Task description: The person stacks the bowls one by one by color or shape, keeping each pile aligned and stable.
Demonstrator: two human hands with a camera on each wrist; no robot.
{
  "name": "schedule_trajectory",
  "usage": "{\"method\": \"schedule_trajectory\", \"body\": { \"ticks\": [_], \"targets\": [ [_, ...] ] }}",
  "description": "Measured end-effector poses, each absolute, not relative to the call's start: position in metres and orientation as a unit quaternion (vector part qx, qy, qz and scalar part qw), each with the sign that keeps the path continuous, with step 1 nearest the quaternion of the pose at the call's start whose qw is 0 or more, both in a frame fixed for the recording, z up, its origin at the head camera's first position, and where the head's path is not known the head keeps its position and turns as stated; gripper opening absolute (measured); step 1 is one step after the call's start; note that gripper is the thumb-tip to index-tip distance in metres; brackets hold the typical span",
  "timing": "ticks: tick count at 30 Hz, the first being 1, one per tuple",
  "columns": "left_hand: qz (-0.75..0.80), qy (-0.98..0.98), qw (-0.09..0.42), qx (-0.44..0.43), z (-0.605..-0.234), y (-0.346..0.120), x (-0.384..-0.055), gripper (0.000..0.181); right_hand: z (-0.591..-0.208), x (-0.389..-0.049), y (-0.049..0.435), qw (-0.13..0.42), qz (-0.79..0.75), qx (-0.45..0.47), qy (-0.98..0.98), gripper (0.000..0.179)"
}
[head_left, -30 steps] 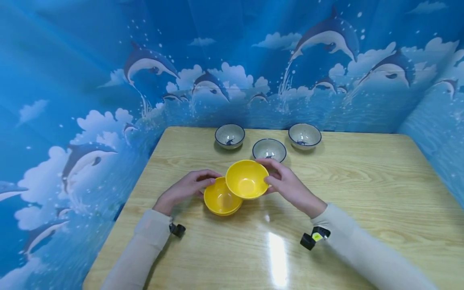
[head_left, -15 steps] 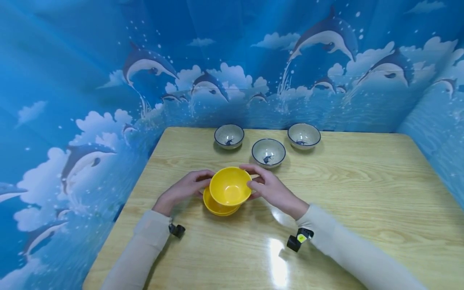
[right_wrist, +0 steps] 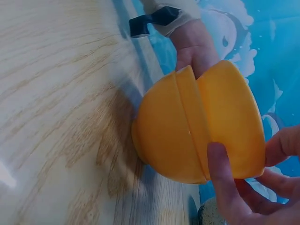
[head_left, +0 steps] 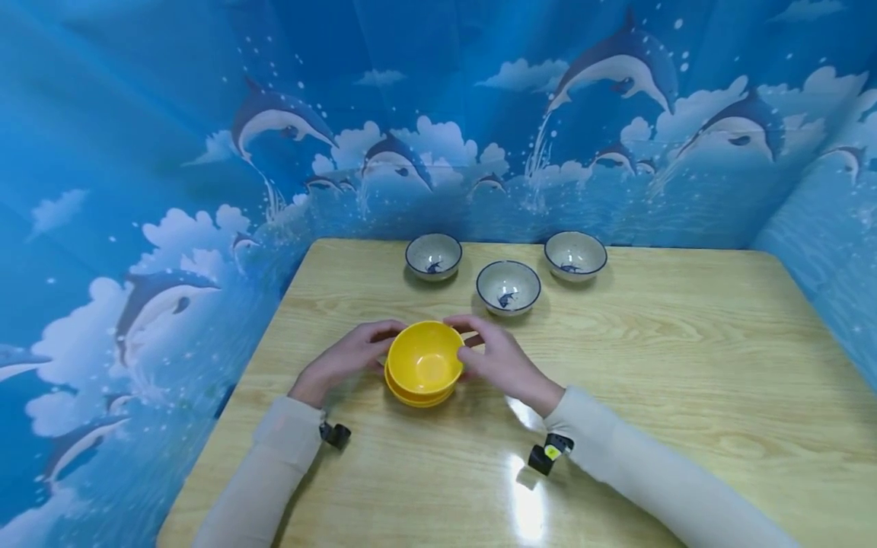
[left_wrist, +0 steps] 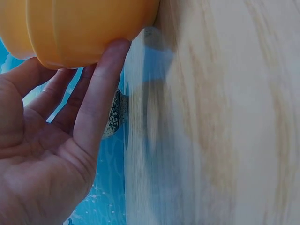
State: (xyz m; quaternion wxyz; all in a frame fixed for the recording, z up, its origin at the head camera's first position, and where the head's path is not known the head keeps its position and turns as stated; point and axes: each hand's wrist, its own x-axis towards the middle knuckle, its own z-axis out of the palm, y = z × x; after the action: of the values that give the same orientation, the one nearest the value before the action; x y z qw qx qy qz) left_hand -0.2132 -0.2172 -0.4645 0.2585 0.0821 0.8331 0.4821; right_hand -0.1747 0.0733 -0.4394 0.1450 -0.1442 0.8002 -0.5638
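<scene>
I have the upper yellow bowl [head_left: 425, 358] tilted over two nested lower yellow bowls [right_wrist: 164, 131] standing on the table [head_left: 651, 365]; its base sits inside their rims, though I can't quite tell whether it touches bottom. My right hand [head_left: 503, 361] pinches its side between thumb and fingers. My left hand [head_left: 346, 358] holds the lower pair, thumb and fingers spread around the side. Beyond are three blue-rimmed bowls [head_left: 508, 288], then a dolphin backdrop [head_left: 438, 76].

Yellow stack [right_wrist: 164, 126]: two bowls were nested, mouths up.
Upper yellow bowl [head_left: 425, 358]: was held mouth up above the stack, its base hidden within.
</scene>
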Motion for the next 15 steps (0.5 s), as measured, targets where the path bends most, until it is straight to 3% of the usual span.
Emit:
{"method": "schedule_trajectory", "body": {
  "ticks": [15],
  "targets": [
    [0.493, 0.825, 0.265, 0.077, -0.463, -0.219, -0.213, 0.039, -0.447, -0.175, 0.061, 0.111, -0.483, -0.175, 0.851, 0.057]
  ]
}}
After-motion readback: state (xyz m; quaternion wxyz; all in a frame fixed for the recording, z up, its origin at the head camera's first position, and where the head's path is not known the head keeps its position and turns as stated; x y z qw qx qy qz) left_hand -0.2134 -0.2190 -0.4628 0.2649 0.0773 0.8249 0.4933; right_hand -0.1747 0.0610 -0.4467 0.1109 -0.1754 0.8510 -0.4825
